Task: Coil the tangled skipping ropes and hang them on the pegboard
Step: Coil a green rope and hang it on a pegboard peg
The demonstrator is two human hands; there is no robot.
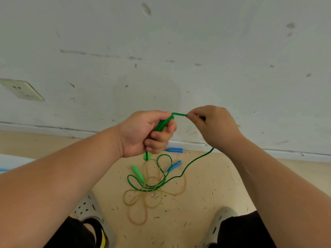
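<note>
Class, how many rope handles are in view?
4: hanging green handle under the left hand, green handle on the floor, blue handle by the wall, blue handle beside the green rope. More may be hidden.

Wall (161, 51): close ahead, flat, closed off forward reach; socket (21, 89) sat flush at far left.
Gap between left grip (141, 135) and right grip (215, 126): narrow, bridged by green rope (179, 114).
A strand slanted from the right grip down to the floor (232, 185), crossing the space right of centre.
Floor centre: tangled loops, tan rope (137, 223), green handle (138, 173), blue handles (174, 165).
Floor right of the strand: open, speckled with small dark flecks.
Shoes (87, 206) bounded the near side.
</note>
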